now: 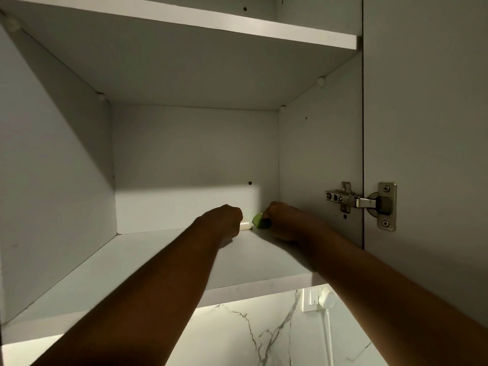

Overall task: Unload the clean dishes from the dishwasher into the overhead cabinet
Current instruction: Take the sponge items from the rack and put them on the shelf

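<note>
Currently both arms are reaching deep into the overhead cabinet [60,159], hands at the back right corner of the lower shelf [163,262]. Left hand [224,220] is curled into a closed grip over a white item [246,225]; only a pale edge shows past the knuckles, so I can't tell what dish it is or whether it's down on the shelf yet. Right hand [281,220] is closed around a green item [260,221], again mostly hidden, which sits low, at or just above the shelf. The two pieces are just beside each other, close to the back wall. Rest of that shelf is bare, and nothing shows on the upper shelf [237,27] from this angle. Judgement: early in the unload, these look like the first pieces going in. Dishwasher isn't in view, so remaining load is unknown. Door hinge [361,200] is at right, door open.
</note>
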{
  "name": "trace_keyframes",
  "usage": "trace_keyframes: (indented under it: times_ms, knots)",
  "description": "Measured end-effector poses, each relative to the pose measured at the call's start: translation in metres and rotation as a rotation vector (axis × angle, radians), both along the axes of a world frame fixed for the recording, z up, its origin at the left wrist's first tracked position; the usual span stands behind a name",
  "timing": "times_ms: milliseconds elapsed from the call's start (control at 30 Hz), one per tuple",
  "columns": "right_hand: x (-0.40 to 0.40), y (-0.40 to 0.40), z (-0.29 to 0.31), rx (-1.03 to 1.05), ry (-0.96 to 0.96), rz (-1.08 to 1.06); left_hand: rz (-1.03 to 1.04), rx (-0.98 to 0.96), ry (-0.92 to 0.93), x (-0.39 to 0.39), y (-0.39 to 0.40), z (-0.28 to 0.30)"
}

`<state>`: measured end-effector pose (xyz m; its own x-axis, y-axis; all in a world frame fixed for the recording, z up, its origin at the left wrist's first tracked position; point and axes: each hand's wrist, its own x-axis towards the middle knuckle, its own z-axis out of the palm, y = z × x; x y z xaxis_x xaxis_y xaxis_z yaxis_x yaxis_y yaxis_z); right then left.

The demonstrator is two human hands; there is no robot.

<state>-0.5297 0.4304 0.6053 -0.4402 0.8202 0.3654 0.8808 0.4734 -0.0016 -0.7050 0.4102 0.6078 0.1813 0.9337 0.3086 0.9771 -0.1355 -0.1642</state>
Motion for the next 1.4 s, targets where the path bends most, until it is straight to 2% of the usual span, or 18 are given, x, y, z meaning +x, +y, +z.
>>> trace_keyframes:
  times_ms: [267, 433, 533, 767, 933, 1100, 1233, 1400]
  knots:
    - [0.002, -0.003, 0.002, 0.003, 0.02, -0.003, 0.001, 0.04, -0.091, -0.001, -0.004, -0.005]
    - [0.008, -0.011, 0.012, 0.147, 0.261, 0.02, -0.027, 0.064, -0.224, -0.003, -0.009, 0.004]
    - [0.009, -0.013, 0.01, 0.168, 0.289, 0.044, 0.038, 0.107, -0.291, -0.009, -0.02, 0.007]
    - [0.005, -0.027, 0.008, 0.297, 0.322, 0.079, 0.203, 0.247, -0.172, -0.011, -0.066, -0.007]
    - [-0.002, -0.053, -0.007, 0.147, 0.373, 0.242, 0.214, 0.468, -0.055, -0.007, -0.116, -0.02]
    - [0.011, -0.084, -0.018, 0.185, 0.454, 0.271, 0.247, 0.359, -0.139, 0.005, -0.163, -0.02]
    - [0.027, -0.125, -0.022, 0.3, 0.417, 0.234, 0.228, 0.458, -0.037, 0.012, -0.205, -0.025]
    - [0.051, -0.191, -0.044, 0.461, 0.412, 0.201, 0.155, 0.535, -0.087, 0.017, -0.259, -0.046]
